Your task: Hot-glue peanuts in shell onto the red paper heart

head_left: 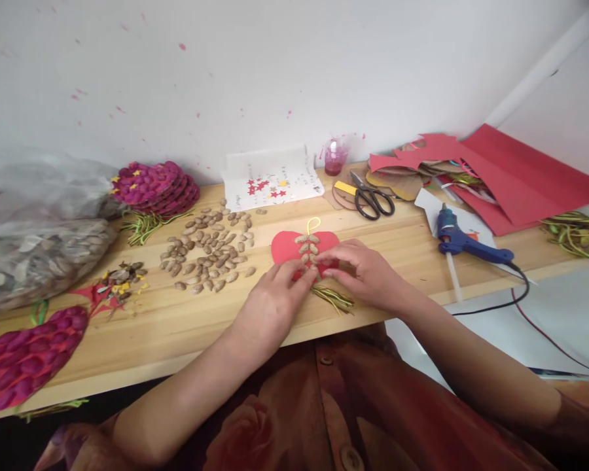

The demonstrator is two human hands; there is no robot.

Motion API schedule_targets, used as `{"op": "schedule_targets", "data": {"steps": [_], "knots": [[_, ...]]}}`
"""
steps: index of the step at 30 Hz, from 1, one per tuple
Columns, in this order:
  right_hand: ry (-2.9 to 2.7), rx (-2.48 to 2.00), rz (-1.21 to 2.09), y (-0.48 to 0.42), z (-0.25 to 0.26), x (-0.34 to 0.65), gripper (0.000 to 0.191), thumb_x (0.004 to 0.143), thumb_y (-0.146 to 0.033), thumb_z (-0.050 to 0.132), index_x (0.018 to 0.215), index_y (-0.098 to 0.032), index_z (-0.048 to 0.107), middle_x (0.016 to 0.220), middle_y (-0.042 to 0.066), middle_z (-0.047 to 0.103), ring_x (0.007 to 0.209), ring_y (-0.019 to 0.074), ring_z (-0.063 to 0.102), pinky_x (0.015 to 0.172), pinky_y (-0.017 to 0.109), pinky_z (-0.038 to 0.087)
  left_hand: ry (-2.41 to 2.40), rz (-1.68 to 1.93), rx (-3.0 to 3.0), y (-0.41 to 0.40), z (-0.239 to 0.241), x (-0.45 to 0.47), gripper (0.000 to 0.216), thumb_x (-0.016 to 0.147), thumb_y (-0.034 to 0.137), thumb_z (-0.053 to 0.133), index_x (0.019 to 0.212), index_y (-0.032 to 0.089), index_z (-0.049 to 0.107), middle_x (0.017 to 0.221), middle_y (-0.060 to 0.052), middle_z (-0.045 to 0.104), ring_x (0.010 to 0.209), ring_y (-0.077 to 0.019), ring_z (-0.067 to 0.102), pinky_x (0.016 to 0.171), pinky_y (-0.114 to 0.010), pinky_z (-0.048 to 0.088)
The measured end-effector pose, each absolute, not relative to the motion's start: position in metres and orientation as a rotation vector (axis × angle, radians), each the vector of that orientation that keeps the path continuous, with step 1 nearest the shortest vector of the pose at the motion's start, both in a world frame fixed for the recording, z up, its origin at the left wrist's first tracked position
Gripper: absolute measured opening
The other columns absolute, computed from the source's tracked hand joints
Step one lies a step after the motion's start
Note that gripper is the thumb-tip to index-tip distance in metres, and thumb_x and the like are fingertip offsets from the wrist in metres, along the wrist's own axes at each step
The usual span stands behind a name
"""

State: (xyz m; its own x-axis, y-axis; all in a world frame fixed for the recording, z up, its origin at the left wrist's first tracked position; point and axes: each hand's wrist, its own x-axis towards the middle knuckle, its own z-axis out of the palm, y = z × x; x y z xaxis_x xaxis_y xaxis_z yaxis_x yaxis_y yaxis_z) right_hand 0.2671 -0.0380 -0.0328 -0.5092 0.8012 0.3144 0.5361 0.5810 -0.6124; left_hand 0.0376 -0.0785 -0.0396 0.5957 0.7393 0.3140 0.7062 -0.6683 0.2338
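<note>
A red heart-shaped paper cutout lies on the wooden table, with a yellow loop at its top. Paired peanuts in their shells run down its middle. My left hand rests on the cutout's lower left, its fingers and thumb bent together around the lowest peanut. From the right, my right hand reaches to the same peanut with its fingertips, partly hiding it. A bundle of green-brown strands sticks out below the cutout, between my hands.
Loose peanuts are spread left of the cutout. Black-handled scissors and a cup of pink liquid stand behind. A blue glue gun with its cord, and red paper, lie right. Plastic bags and purple-covered crafts fill the left.
</note>
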Motion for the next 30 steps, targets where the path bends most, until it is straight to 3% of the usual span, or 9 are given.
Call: {"op": "schedule_targets", "data": {"steps": [10, 18, 21, 25, 30], "knots": [[-2.211, -0.997, 0.536, -0.043, -0.041, 0.265, 0.024, 0.091, -0.010, 0.059, 0.110, -0.017, 0.072, 0.100, 0.009, 0.076, 0.095, 0.0255, 0.064, 0.089, 0.042, 0.048, 1.420, 0.184, 2.891, -0.089, -0.026, 0.056, 0.040, 0.097, 0.013, 0.055, 0.137, 0.013, 0.058, 0.120, -0.014, 0.065, 0.115, -0.0294, 0.057, 0.105, -0.049, 0.047], [-2.197, -0.975, 0.527, -0.044, -0.042, 0.266, 0.029, 0.090, -0.006, 0.058, 0.112, -0.019, 0.072, 0.100, 0.008, 0.076, 0.095, 0.0255, 0.064, 0.089, 0.042, 0.048, 1.466, 0.133, 2.957, -0.090, -0.025, 0.064, 0.039, 0.096, 0.015, 0.058, 0.134, 0.011, 0.061, 0.126, -0.015, 0.064, 0.112, -0.0305, 0.055, 0.094, -0.045, 0.048], [-2.195, -0.972, 0.512, -0.044, -0.043, 0.265, 0.030, 0.090, -0.005, 0.058, 0.112, -0.019, 0.072, 0.099, 0.007, 0.076, 0.094, 0.0250, 0.065, 0.089, 0.042, 0.049, 1.441, 0.096, 2.974, -0.088, -0.024, 0.067, 0.036, 0.096, 0.014, 0.058, 0.131, 0.008, 0.063, 0.118, -0.014, 0.066, 0.107, -0.0292, 0.056, 0.091, -0.043, 0.049], [-2.203, -0.997, 0.453, -0.048, -0.040, 0.262, 0.026, 0.091, -0.010, 0.059, 0.111, -0.021, 0.071, 0.100, 0.006, 0.076, 0.094, 0.0231, 0.066, 0.089, 0.040, 0.052, 1.386, 0.105, 3.027, -0.088, -0.026, 0.065, 0.035, 0.094, 0.012, 0.058, 0.129, 0.006, 0.064, 0.109, -0.013, 0.067, 0.101, -0.0284, 0.058, 0.090, -0.042, 0.049], [-2.107, -1.223, 0.221, -0.058, -0.017, 0.300, 0.021, 0.097, -0.024, 0.055, 0.114, -0.026, 0.068, 0.112, 0.005, 0.074, 0.108, 0.0227, 0.065, 0.098, 0.040, 0.051, 1.322, 0.121, 3.020, -0.087, -0.031, 0.058, 0.043, 0.092, 0.009, 0.060, 0.135, 0.007, 0.061, 0.112, -0.013, 0.067, 0.104, -0.0299, 0.058, 0.095, -0.044, 0.048]]}}
